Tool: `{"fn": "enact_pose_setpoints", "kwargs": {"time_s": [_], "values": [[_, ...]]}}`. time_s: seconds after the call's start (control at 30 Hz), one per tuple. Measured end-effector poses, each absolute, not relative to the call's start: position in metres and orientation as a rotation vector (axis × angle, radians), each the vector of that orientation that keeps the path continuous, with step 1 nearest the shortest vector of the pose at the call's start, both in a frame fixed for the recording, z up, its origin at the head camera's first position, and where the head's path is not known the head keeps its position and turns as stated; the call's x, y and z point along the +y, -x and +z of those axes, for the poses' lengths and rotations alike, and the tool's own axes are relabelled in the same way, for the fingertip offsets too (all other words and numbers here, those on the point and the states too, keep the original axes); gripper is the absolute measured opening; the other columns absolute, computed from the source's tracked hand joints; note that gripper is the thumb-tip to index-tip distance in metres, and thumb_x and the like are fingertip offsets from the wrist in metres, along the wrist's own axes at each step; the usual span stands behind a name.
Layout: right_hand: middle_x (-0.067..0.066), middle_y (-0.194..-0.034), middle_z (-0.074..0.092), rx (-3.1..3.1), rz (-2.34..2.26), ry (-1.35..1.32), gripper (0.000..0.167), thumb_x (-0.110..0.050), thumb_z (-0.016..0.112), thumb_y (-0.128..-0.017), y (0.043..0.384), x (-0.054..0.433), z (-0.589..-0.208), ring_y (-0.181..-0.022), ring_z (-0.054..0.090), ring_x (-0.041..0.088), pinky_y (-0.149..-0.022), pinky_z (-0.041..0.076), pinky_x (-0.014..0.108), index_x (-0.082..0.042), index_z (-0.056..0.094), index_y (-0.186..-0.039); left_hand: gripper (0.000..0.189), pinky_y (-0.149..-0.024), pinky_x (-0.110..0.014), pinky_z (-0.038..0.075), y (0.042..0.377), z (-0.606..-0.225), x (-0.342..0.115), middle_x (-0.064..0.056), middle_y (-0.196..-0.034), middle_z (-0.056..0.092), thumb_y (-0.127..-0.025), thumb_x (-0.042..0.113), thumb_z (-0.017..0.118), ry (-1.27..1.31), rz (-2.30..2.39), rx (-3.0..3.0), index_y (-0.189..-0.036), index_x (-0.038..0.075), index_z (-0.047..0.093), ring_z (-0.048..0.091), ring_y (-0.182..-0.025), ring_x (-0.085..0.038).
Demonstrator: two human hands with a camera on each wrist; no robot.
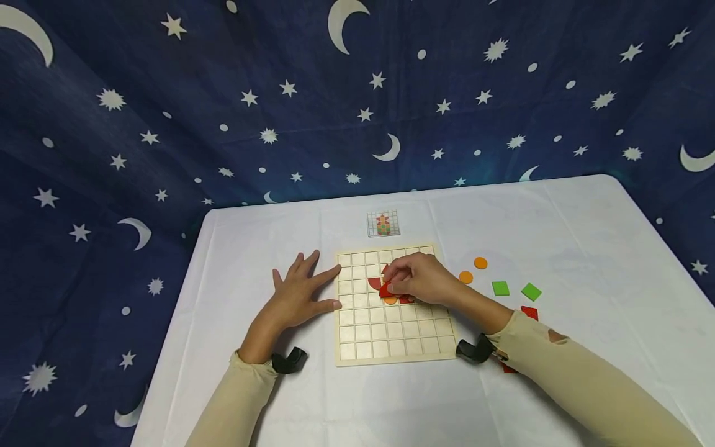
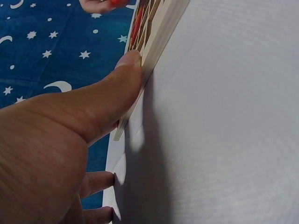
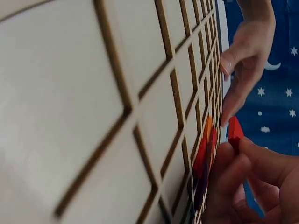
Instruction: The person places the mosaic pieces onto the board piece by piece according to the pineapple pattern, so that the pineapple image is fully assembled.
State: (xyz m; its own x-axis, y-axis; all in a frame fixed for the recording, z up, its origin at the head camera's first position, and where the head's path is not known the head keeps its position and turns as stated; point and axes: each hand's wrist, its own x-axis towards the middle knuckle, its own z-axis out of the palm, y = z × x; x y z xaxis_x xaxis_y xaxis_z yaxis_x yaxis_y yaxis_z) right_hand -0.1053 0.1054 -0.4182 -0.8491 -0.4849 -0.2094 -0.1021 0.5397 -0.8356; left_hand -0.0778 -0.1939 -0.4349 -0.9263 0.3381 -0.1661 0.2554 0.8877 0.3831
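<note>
Right grip (image 1: 421, 277) pinches a bright red, sharp-cornered piece (image 3: 235, 130).

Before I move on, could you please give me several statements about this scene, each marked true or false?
1. The right hand holds a red piece over the gridded board. True.
2. The left hand grips a green piece. False: it holds no piece and touches the board's left edge.
3. The small pattern card lies beyond the board's far edge. True.
4. Both green pieces lie on the board. False: they lie on the white tabletop, right of the board.
5. Two orange discs lie off the board, to its right. True.
</note>
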Motion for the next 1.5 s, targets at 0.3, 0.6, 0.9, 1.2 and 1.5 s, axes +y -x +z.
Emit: {"fn": "enact_pose_setpoints", "kwargs": {"time_s": [0.3,0.6,0.9,1.2,1.5], "values": [[-0.01,-0.067,0.07,2.456,-1.171,0.588,0.011,-0.009,0.081,-0.083,0.101,0.085,-0.423,-0.068,0.062,0.009,-0.067,0.049,0.029,-0.018,0.078,-0.088,0.077,-0.107,-0.087,0.003,0.079,-0.436,-0.194,-0.016,-0.17,0.022,-0.084,0.062,0.074,-0.445,0.518,2.825,-0.152,0.036,0.049,0.011,-0.157,-0.048],[-0.011,-0.069,0.066,2.589,-1.037,0.718,0.013,-0.008,0.083,-0.081,0.098,0.078,-0.425,-0.065,0.058,0.004,-0.065,0.049,0.024,-0.017,0.075,-0.075,0.076,-0.107,-0.087,0.004,0.08,-0.437,-0.195,-0.015,-0.17,0.021,-0.084,0.063,0.074,-0.444,0.504,2.829,-0.151,0.038,0.049,0.011,-0.157,-0.047],[-0.013,-0.07,0.066,2.625,-0.998,0.766,0.01,-0.014,0.087,-0.079,0.095,0.077,-0.425,-0.069,0.057,0.005,-0.065,0.048,0.025,-0.019,0.079,-0.076,0.077,-0.107,-0.087,0.004,0.08,-0.437,-0.194,-0.016,-0.17,0.021,-0.084,0.062,0.074,-0.442,0.492,2.827,-0.152,0.037,0.048,0.01,-0.157,-0.047],[-0.011,-0.075,0.069,2.624,-0.987,0.751,0.01,-0.008,0.083,-0.08,0.093,0.088,-0.42,-0.074,0.058,0.006,-0.069,0.049,0.026,-0.016,0.082,-0.086,0.077,-0.107,-0.087,0.004,0.08,-0.438,-0.193,-0.016,-0.17,0.022,-0.083,0.062,0.075,-0.44,0.5,2.831,-0.151,0.037,0.05,0.011,-0.157,-0.047],[-0.006,-0.092,0.076,2.672,-0.979,0.634,0.014,-0.015,0.084,-0.084,0.102,0.156,-0.398,-0.074,0.056,0.012,-0.067,0.046,0.028,-0.017,0.082,-0.097,0.078,-0.107,-0.087,0.004,0.08,-0.437,-0.193,-0.017,-0.17,0.022,-0.083,0.061,0.076,-0.436,0.51,2.835,-0.151,0.037,0.05,0.011,-0.157,-0.048]]}}
